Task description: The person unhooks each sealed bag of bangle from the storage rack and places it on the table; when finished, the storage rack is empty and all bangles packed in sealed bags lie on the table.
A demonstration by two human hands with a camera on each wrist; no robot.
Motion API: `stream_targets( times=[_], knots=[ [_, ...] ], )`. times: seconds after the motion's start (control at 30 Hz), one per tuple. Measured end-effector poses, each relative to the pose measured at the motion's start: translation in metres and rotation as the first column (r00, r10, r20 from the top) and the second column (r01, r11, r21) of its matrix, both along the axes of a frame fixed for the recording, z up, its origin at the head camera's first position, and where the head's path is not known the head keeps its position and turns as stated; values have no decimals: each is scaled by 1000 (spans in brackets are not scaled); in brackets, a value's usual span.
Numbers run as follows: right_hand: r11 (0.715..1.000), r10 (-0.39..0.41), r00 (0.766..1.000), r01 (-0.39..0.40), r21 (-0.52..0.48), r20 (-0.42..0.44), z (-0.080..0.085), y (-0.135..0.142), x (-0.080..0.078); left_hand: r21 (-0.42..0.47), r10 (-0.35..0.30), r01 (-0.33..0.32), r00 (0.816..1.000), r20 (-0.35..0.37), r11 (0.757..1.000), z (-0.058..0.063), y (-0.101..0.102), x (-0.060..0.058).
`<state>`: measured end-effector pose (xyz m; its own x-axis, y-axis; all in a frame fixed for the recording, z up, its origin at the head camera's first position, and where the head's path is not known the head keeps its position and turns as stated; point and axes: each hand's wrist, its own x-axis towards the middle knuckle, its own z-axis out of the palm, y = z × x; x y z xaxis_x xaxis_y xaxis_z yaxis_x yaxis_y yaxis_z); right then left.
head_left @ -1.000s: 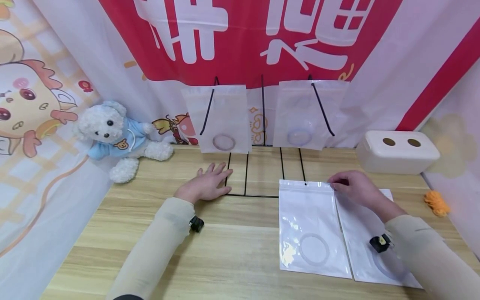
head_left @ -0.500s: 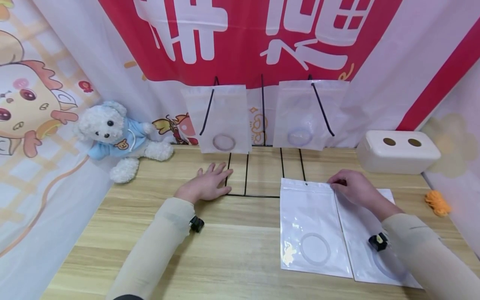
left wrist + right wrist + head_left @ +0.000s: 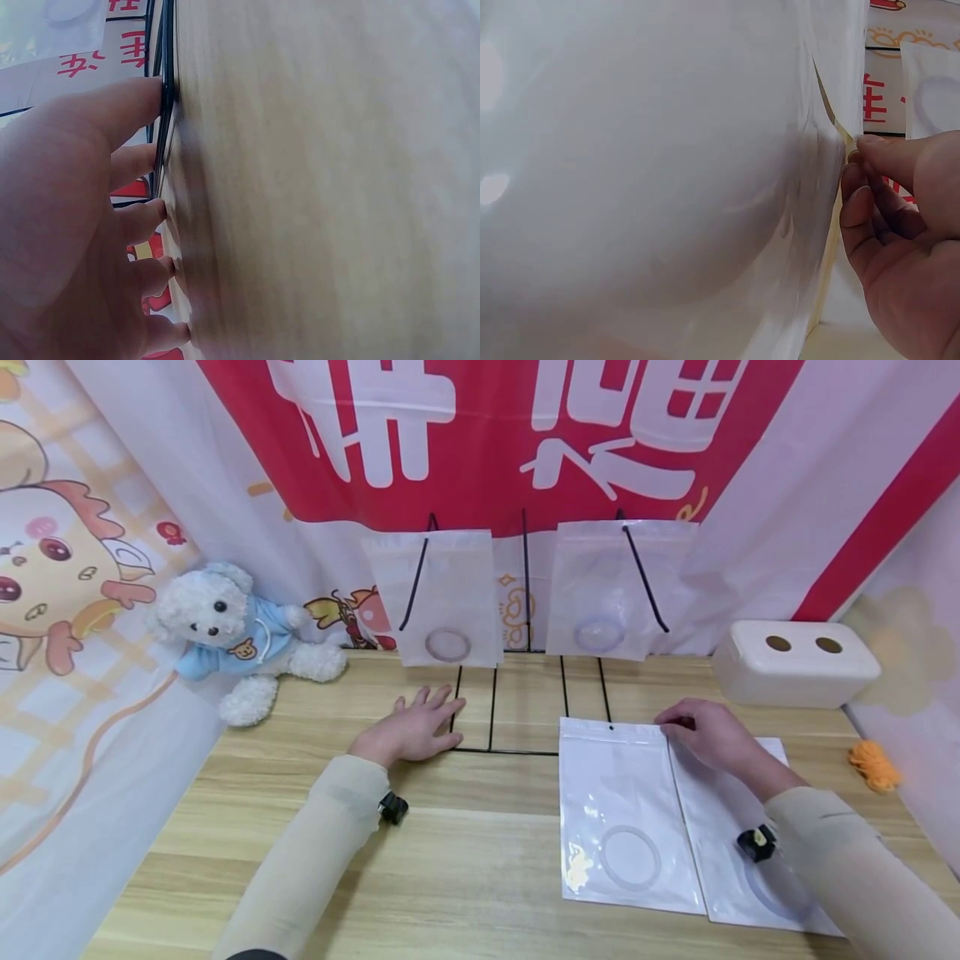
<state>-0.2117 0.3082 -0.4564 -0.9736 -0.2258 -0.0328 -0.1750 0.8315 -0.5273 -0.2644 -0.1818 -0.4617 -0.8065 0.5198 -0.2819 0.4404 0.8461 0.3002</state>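
Pointing top (image 3: 588,732) lengthwise away, white pouch (image 3: 628,802), right fingers (image 3: 859,206) pinching corner (image 3: 652,733), left fingers (image 3: 142,217) spread

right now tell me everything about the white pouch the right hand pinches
The pouch is white, glossy and plastic-looking, with a seal band across its top, a small hole there and a pale ring showing near its bottom. It lies on the table, left of another pouch, hiding part of the black wire rack; the right hand pinches its top right corner.

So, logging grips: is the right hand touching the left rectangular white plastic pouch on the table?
Touching: head and right-wrist views show the right hand pinching the pouch by its corner.
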Motion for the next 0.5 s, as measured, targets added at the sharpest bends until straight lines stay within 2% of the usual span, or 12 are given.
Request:
stream_targets(
  times=[0.03,0.07,0.17,0.2,0.4,0.5],
  knots=[
    [1000,-4,1000,4,-3,8,1,1,0,0,0,0,1000,-1,1000,1,0,0],
    [1000,-7,1000,7,-7,12,2,2,-1,-3,2,-2,1000,8,1000,7,2,4],
    [999,-10,1000,10,-36,-4,8,6,-2,1,-1,1,1000,-2,1000,4,1,3],
    [999,-10,1000,9,-47,-20,10,7,-2,-6,6,-5,1000,6,1000,9,2,6],
    [994,-29,992,15,-105,-127,30,8,-4,15,-1,1,1000,-13,1000,-4,-2,-2],
    [992,-60,987,43,-120,-146,43,7,-5,16,-5,5,1000,-20,1000,-9,-4,-5]
  ],
)
